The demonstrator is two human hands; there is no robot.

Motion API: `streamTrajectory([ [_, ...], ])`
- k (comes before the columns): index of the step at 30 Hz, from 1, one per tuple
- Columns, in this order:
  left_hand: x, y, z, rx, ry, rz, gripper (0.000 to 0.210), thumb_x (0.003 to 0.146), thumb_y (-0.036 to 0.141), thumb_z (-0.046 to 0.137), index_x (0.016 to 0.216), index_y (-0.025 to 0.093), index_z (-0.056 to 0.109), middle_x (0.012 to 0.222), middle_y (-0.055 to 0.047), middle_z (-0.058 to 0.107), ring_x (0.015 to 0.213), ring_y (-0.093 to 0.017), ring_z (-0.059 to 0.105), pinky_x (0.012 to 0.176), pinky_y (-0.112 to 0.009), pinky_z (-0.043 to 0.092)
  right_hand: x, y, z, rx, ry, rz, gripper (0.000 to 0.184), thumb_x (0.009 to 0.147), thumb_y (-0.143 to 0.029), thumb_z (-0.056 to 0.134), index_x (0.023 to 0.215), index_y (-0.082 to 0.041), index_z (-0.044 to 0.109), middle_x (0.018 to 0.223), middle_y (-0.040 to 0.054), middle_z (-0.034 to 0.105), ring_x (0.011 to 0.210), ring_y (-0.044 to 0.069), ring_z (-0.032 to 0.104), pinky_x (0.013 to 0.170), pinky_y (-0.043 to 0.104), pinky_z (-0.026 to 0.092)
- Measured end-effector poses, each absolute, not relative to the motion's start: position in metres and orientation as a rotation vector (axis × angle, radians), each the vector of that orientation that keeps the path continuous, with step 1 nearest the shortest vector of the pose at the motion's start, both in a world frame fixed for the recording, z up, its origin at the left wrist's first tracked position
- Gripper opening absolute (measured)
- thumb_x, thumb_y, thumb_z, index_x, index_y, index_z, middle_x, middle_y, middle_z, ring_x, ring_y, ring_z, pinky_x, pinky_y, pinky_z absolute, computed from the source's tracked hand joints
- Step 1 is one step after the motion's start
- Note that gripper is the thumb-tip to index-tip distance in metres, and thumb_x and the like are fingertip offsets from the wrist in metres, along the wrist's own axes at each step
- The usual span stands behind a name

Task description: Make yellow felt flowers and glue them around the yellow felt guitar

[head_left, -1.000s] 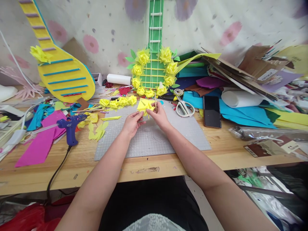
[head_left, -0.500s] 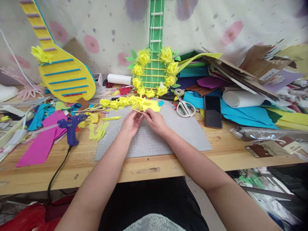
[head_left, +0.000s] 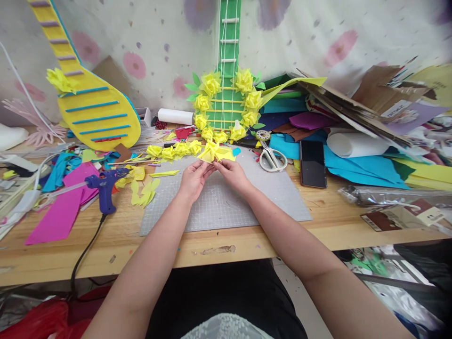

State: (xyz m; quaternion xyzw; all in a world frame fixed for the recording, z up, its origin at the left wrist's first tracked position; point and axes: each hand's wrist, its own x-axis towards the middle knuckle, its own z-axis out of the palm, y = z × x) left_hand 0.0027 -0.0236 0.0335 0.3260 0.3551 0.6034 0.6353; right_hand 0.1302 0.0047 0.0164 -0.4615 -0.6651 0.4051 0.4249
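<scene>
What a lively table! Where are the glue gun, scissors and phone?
Glue gun (head_left: pixel 106 187): head view, on its blue body.
Scissors (head_left: pixel 271 154): head view, where the handles meet.
Phone (head_left: pixel 313 164): head view, on its dark screen.

The head camera looks down across the desk (head_left: pixel 123 230)

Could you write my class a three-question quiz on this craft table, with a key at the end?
1. Multiple choice: which of these lies nearest the phone?
A) magenta paper
B) scissors
C) yellow guitar

2. True or false: the glue gun is to the left of the cutting mat.

3. Fill in the colour: the left hand and right hand are close together at the base of a ____ flower.

Key: 1. B; 2. True; 3. yellow
</scene>
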Motion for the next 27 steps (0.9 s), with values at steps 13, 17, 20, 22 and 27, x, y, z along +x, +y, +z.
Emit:
streamTrajectory([
  [13, 0.002, -0.021, 0.029, 0.603, 0.973, 1.396, 0.011, 0.069, 0.02, 0.068, 0.074, 0.013, 0.062, 0.078, -0.007, 0.07, 0.084, -0.017, 0.066, 0.085, -0.033, 0.049, 0.129, 0.001, 0.02, -1.124, -1.704, 1.317, 0.039, 0.076, -0.052, 0.048, 0.057, -0.017, 0.053, 0.046, -0.0058, 0.034, 0.044, 0.007, 0.027, 0.045, 0.022, 0.021],
  [17, -0.001, -0.019, 0.026, 0.583, 1.021, 1.444, 0.015, 0.065, 0.025, 0.071, 0.072, 0.015, 0.062, 0.08, -0.006, 0.07, 0.088, -0.017, 0.065, 0.085, -0.032, 0.049, 0.126, -0.002, 0.017, -1.067, -1.579, 1.323, 0.022, 0.074, -0.042, 0.055, 0.072, -0.02, 0.051, 0.048, -0.0078, 0.04, 0.043, 0.007, 0.031, 0.044, 0.021, 0.022],
  [20, -0.003, -0.018, 0.026, 0.541, 1.06, 1.457, 0.016, 0.064, 0.026, 0.072, 0.072, 0.016, 0.061, 0.081, -0.004, 0.069, 0.087, -0.016, 0.064, 0.079, -0.029, 0.05, 0.124, -0.004, 0.017, -1.041, -1.552, 1.316, 0.016, 0.074, -0.035, 0.056, 0.076, -0.022, 0.047, 0.052, -0.0073, 0.046, 0.045, 0.007, 0.037, 0.045, 0.021, 0.026],
  [22, -0.003, -0.018, 0.027, 0.489, 1.072, 1.474, 0.017, 0.064, 0.025, 0.072, 0.071, 0.015, 0.061, 0.078, -0.003, 0.068, 0.083, -0.014, 0.064, 0.074, -0.025, 0.05, 0.123, -0.005, 0.017, -1.044, -1.57, 1.306, 0.017, 0.075, -0.036, 0.054, 0.071, -0.021, 0.045, 0.052, -0.0062, 0.048, 0.046, 0.008, 0.039, 0.046, 0.021, 0.028],
  [27, -0.003, -0.017, 0.028, 0.431, 1.067, 1.491, 0.013, 0.065, 0.023, 0.071, 0.07, 0.016, 0.061, 0.076, 0.0, 0.066, 0.078, -0.011, 0.062, 0.067, -0.021, 0.049, 0.121, -0.006, 0.015, -1.072, -1.634, 1.267, 0.021, 0.079, -0.039, 0.049, 0.068, -0.021, 0.046, 0.051, -0.005, 0.048, 0.047, 0.009, 0.04, 0.047, 0.022, 0.028],
])
